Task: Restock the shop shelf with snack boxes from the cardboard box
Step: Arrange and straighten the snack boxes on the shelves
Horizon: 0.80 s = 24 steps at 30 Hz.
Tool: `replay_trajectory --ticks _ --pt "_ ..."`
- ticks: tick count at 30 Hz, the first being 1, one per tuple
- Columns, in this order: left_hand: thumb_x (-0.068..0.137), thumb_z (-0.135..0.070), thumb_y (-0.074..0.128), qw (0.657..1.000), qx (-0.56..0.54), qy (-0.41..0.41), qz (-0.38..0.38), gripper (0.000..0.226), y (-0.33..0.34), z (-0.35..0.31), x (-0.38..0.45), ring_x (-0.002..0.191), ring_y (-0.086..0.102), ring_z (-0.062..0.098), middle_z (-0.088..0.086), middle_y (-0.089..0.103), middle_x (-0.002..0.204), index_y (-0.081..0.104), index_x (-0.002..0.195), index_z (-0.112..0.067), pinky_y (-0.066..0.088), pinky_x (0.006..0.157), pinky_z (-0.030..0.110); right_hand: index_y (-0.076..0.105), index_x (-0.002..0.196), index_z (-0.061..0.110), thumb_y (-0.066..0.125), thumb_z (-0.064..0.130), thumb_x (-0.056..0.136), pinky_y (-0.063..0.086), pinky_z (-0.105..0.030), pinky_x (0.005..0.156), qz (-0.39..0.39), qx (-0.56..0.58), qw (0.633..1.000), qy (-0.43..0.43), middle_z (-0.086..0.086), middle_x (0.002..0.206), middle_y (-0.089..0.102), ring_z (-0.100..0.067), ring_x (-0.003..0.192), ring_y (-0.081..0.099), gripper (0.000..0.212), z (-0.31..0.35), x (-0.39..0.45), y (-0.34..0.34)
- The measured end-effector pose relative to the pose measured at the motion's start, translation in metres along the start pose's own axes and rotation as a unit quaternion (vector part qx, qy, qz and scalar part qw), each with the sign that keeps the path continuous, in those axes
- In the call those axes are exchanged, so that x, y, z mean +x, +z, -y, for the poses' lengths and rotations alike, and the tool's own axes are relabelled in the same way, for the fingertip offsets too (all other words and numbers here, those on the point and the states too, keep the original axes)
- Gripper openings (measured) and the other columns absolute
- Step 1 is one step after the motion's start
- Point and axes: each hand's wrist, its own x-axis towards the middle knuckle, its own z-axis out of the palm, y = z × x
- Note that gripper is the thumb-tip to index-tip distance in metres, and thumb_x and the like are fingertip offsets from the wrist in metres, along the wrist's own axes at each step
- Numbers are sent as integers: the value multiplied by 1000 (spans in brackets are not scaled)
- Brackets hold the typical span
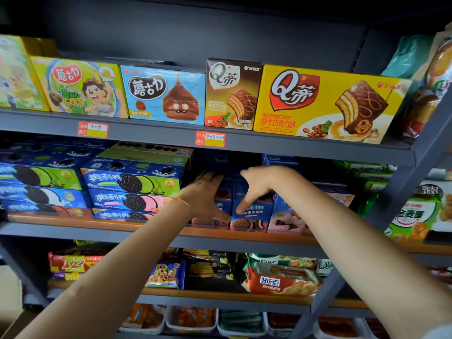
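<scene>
Cardboard, printed blue: the snack boxes (250, 211) stood upright on the middle shelf (156, 227), just at five o'clock of the stacked cookie boxes (132, 184). Left hand (204, 196) lay with its fingers straight against one box's face; right hand (256, 185) spanned the next, thumb spread down its front. Such cartons probably handled light and stiff (corners would crush if squeezed), best taken by the flat sides. Orange-edged shelving rose in grey metal tiers, yellow cake boxes (325, 104) at twelve o'clock, bagged snacks (281, 277) at six. No supply carton was in view.
</scene>
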Motion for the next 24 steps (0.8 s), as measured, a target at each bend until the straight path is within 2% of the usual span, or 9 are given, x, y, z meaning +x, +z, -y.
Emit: replay_trajectory --ticks 7,14,16,18,21,24 --pt "69 -63 79 1000 -1 9 -7 118 -2 1 -1 146 24 26 6 24 161 18 157 -16 27 118 36 36 145 8 73 82 55 48 -44 101 1 -9 1000 0 -8 141 48 -29 120 53 122 0 -2 -2" --pt "69 -63 79 999 38 18 8 120 -9 -2 -3 147 25 26 7 22 162 16 158 -13 25 120 37 33 149 6 71 81 58 45 -45 105 -4 -4 1000 6 -10 148 45 -30 127 50 123 1 -4 -4" --pt "69 -65 78 998 56 17 9 119 -10 -4 -3 146 27 26 8 24 161 16 157 -13 25 119 38 28 152 7 67 82 62 39 -44 111 -9 20 1000 4 -9 155 37 -30 137 43 124 0 -4 -8" --pt "71 -65 76 997 72 17 -1 116 -10 -6 -4 145 29 27 9 27 159 18 156 -11 23 120 38 19 157 13 57 85 67 28 -42 119 -30 70 997 -3 -5 164 21 -27 147 27 122 -2 -3 -10" --pt "79 -60 72 995 77 22 -56 108 -1 -5 -12 147 25 27 11 25 160 16 156 -8 17 123 37 11 159 18 38 88 76 13 -40 122 -72 139 988 -13 -2 167 7 -22 153 10 112 -2 2 -9" --pt "90 -54 63 992 48 19 -113 96 12 -5 -35 151 16 27 11 17 164 13 157 -7 10 123 35 8 159 19 30 83 84 9 -41 121 -95 184 978 -9 -1 167 2 -20 153 5 101 4 12 -3"
